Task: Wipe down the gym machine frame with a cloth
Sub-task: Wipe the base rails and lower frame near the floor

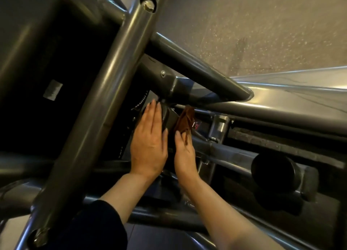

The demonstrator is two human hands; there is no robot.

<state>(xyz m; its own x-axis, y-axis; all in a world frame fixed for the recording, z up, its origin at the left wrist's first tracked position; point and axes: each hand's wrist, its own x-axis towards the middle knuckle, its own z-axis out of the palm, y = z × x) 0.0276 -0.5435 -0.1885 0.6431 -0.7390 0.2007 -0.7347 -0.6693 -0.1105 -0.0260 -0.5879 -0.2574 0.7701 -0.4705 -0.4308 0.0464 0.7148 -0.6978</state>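
Note:
The gym machine frame [112,84] is made of thick grey steel tubes that cross the whole view. Both hands reach in under a tube joint at the centre. My left hand [148,142] lies flat with straight fingers against a dark rounded part [167,118] of the machine. My right hand [185,156] holds a brown cloth [185,121] against the other side of that part. The fingers of my right hand are mostly hidden behind the cloth and the part.
A black cylindrical end cap [272,171] sticks out of a tube at the lower right. A dark panel with a small label [52,90] fills the left. Speckled floor [253,30] shows at the upper right. Tubes crowd closely around both forearms.

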